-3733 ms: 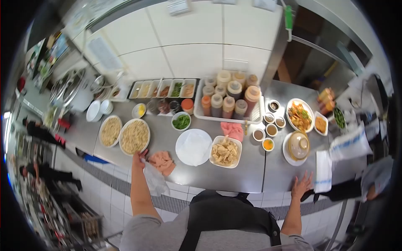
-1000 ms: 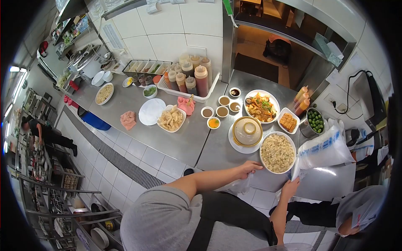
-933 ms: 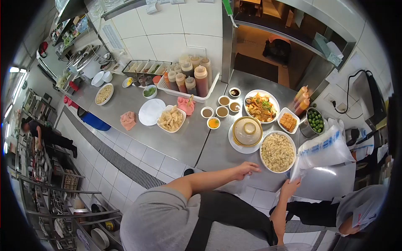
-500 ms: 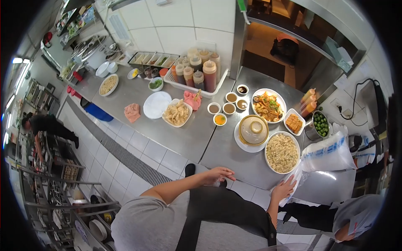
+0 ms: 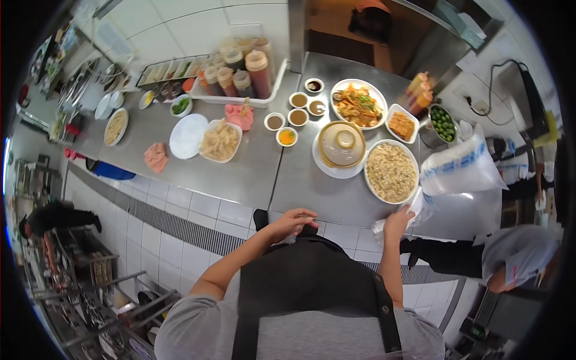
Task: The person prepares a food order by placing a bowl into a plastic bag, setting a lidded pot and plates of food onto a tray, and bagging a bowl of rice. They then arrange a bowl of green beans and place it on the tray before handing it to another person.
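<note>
At the counter's front edge, my right hand [image 5: 397,222] is closed on a thin white plastic bag [image 5: 415,206], which shows on both sides of the fingers. Just above that hand stands an oval white dish of fried rice [image 5: 391,172]. My left hand [image 5: 293,224] hovers off the counter edge in front of my apron, fingers curled together. A bit of clear, shiny material shows under its palm, too small to name. Beyond the rice, a lidded clay pot [image 5: 342,144] sits on a white plate [image 5: 324,166].
Small sauce cups [image 5: 298,117], a noodle dish [image 5: 359,104] and a bowl of orange-brown pieces [image 5: 402,124] stand behind. A metal pot of green limes [image 5: 441,125] and a stuffed white bag [image 5: 459,165] lie right. Squeeze bottles [image 5: 259,75] fill a basket. A person [image 5: 510,255] stands close right.
My right hand has gone from lying spread on the white plastic to gripping it, and has pulled it left along the edge. My left hand's fingers have curled in. The view has shifted.
</note>
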Available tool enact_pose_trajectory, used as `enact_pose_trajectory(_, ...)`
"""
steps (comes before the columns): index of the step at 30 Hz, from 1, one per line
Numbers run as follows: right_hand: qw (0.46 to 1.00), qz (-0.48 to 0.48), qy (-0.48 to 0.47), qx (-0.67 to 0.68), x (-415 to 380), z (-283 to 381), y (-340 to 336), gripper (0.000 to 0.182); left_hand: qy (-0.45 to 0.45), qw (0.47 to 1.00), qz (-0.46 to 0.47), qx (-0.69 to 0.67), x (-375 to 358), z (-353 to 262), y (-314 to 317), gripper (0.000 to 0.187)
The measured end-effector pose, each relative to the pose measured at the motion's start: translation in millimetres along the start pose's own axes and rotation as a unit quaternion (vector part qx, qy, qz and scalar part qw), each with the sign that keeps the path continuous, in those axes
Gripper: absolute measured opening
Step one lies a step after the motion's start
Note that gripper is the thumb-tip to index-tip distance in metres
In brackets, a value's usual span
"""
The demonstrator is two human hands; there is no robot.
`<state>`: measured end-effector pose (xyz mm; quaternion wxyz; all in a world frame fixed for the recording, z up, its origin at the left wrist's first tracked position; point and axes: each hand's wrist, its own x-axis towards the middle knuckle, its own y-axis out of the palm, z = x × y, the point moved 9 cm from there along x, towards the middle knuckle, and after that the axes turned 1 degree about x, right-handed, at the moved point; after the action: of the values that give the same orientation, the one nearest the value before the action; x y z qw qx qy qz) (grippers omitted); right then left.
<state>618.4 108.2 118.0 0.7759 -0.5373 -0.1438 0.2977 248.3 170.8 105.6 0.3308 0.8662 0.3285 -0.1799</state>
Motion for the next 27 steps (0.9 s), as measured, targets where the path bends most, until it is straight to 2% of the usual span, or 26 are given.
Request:
enact_pose_trajectory(1, 1.0, -0.008, 0.008, 0.0, -1.7, -4.2, -2.4, 0.058, -0.002, 1.0, 0.01, 0.005, -1.5, 3.2, 1.8, 0.036)
enact_pose_trajectory(4, 0.997, -0.043, -0.059, 0.005, 8.5, -2.6, 6.7, 0.064, -0.005, 1.0, -0.018, 0.007, -4.2, 10.3, -1.0, 0.036)
enact_pose_trajectory(5, 0.998, -0.016, -0.048, 0.033, 7.1, -5.2, 5.6, 0.069, -0.001, 1.0, -0.012, 0.006, -2.7, 11.2, -0.4, 0.036)
enact_pose_trajectory(7, 0.994, 0.006, -0.097, 0.052, 15.5, -19.4, 15.3, 0.078, 0.008, 1.0, -0.009, -0.002, -0.3, 7.9, -1.8, 0.035)
enact_pose_trajectory(8, 0.989, -0.019, -0.138, 0.05, 17.1, -25.8, 15.0, 0.083, 0.024, 0.999, -0.022, 0.002, 0.0, -0.4, -4.2, 0.035)
enact_pose_trajectory(10, 0.991, -0.03, -0.105, 0.08, 1.0, -8.1, -17.7, 0.089, 0.044, 0.999, 0.003, -0.002, 0.3, -14.9, 4.8, 0.037)
enact_pose_trajectory(11, 0.989, -0.028, -0.115, 0.086, -5.0, 6.7, -31.1, 0.089, 0.052, 0.999, -0.006, 0.0, 1.0, -23.1, 5.2, 0.037)
enact_pose_trajectory(13, 0.991, -0.054, -0.06, 0.104, -12.6, 12.9, -52.0, 0.087, 0.075, 0.997, 0.014, 0.022, 4.9, -40.0, 14.0, 0.038)
enact_pose_trajectory(16, 0.99, -0.109, -0.065, 0.064, -9.4, 6.2, -53.5, 0.086, 0.091, 0.995, 0.022, 0.044, 15.7, -52.3, 21.5, 0.037)
enact_pose_trajectory(20, 0.991, -0.125, -0.043, 0.009, -10.9, -7.8, -47.3, 0.088, 0.092, 0.991, 0.059, 0.078, 22.8, -67.8, 35.5, 0.035)
enact_pose_trajectory(21, 0.993, -0.118, -0.022, -0.001, -13.5, -11.3, -45.0, 0.087, 0.091, 0.991, 0.061, 0.08, 25.6, -78.3, 33.7, 0.035)
enact_pose_trajectory(22, 0.994, -0.11, -0.003, -0.01, -15.3, -15.5, -42.8, 0.085, 0.115, 0.983, 0.034, 0.138, 29.9, -99.3, 24.9, 0.033)
enact_pose_trajectory(23, 0.994, -0.11, -0.002, -0.009, -15.0, -19.6, -38.9, 0.085, 0.138, 0.971, 0.006, 0.195, 33.0, -125.7, 15.0, 0.032)
enact_pose_trajectory(24, 0.995, -0.103, 0.008, -0.012, -13.8, -28.1, -28.6, 0.084, 0.247, 0.93, -0.031, 0.27, 28.5, -178.2, 3.9, 0.031)
enact_pose_trajectory(25, 0.995, -0.096, 0.019, -0.014, -14.0, -34.6, -17.9, 0.084, 0.295, 0.887, -0.134, 0.33, 27.5, -225.6, -23.1, 0.033)
enact_pose_trajectory(26, 0.995, -0.095, 0.02, -0.01, -15.3, -37.6, -6.1, 0.084, 0.338, 0.826, -0.234, 0.386, 23.1, -277.7, -48.0, 0.035)
enact_pose_trajectory(27, 0.992, -0.122, 0.021, -0.021, -17.8, -38.0, 2.0, 0.083, 0.396, 0.742, -0.292, 0.456, 11.2, -340.3, -59.3, 0.039)
